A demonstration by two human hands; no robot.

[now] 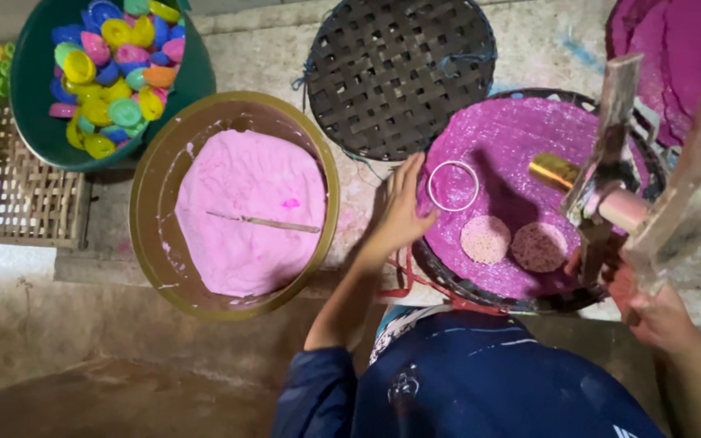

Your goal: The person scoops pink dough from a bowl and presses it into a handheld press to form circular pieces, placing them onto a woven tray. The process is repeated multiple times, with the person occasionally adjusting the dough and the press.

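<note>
Our left hand lies flat with its fingers spread on the rim of the round pink tray, and our fingertips touch a thin metal ring but do not squeeze it. Our right hand is wrapped around the bottom of a wooden press. Between our hands sit two small round cakes on the tray. Past our left hand is a big bowl of pink dough with a stick in it. Farther off is a green tub of colourful caps and a dark woven tray.
</note>
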